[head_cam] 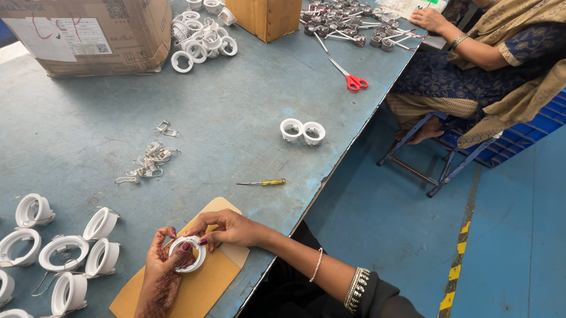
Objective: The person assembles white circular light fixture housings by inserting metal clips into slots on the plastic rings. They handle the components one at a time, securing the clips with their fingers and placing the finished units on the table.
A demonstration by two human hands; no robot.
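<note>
At the lower left of the frame, a seated worker is holding a white plastic ring (187,253) in both hands above a tan paper envelope (193,290) that is lying on the blue-grey tabletop (243,104). The left hand (161,270), patterned with dark henna, is cupping the ring from below with its grip closed around the rim, while the right hand (226,229) is pinching the ring's upper edge between thumb and fingertips. More white rings (60,254) are lying in loose rows at the far left, just beside the envelope. A small heap of metal spring clips (148,160) is sitting left of centre, and a yellow-handled screwdriver (262,183) is lying near the tabletop's edge, above the right hand. Two joined white rings (303,131) are resting near the middle of the frame. Further up, red-handled scissors (353,80), a cardboard box (87,31), a smaller brown box (266,12) and another pile of white rings (200,36) are filling the top of the frame. At the upper right, a second person (505,51) is sitting on a stool, one hand reaching to the tabletop's far end.
</note>
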